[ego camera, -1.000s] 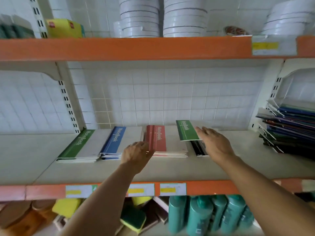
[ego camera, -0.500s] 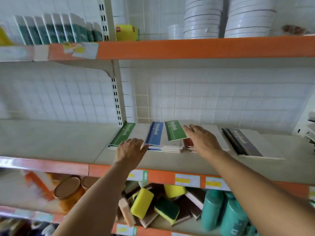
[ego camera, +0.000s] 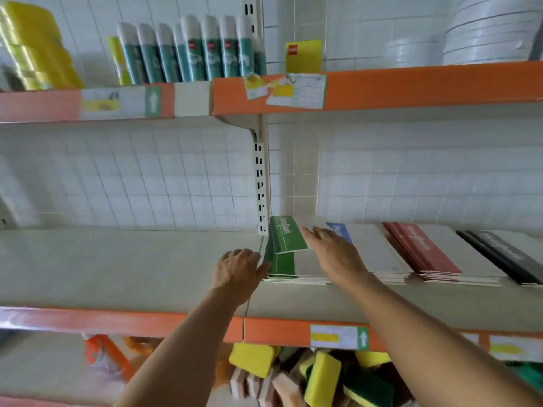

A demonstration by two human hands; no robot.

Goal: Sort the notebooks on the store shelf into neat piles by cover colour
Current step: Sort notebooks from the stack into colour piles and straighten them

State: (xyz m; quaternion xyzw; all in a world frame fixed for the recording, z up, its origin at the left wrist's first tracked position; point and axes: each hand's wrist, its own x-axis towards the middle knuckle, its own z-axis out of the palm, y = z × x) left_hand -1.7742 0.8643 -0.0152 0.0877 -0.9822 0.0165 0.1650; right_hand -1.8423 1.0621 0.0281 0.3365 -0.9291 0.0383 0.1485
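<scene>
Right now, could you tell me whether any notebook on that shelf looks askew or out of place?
Yes: the top green notebook lies tilted across the green pile, not squared with it. The right hand rests on it and the left hand is against the pile's left edge. The blue, red and black piles look neat.

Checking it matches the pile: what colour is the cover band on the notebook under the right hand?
Green band on the notebook, clearest in the head view.

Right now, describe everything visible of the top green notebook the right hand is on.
The top green notebook has a green band with white "Notebook" lettering; the rest hides under the right hand, whose straight fingers press on it. It looks thin, paper-covered. It lies flat but skewed on the green pile, near the shelf upright.
</scene>
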